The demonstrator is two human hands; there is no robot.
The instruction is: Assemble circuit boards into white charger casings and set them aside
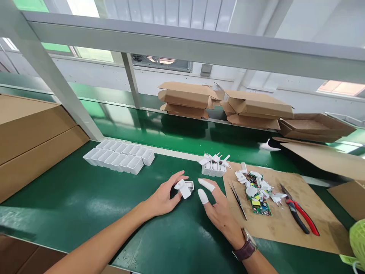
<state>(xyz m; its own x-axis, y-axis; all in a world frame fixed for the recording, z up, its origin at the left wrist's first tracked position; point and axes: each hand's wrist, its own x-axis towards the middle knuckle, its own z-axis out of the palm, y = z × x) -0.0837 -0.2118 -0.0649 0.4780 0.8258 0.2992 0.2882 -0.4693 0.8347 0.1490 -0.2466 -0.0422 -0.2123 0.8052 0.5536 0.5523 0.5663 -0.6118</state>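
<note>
My left hand [164, 196] rests on the green bench mat and pinches a small white plastic charger shell [186, 187] between thumb and fingers; the thumb wears a white finger cot. My right hand [218, 205] hovers just to the right of it with fingers spread, two of them in white finger cots, holding nothing. Behind the hands stands a small cluster of white shells with plug parts sticking up [214, 165].
Two rows of empty white shells [119, 156] stand at the left. A brown cardboard sheet [285, 224] at the right carries green circuit boards with white parts [258, 190], tweezers [238, 196] and red-handled pliers [302, 213]. Cardboard boxes [188, 99] line the back and left.
</note>
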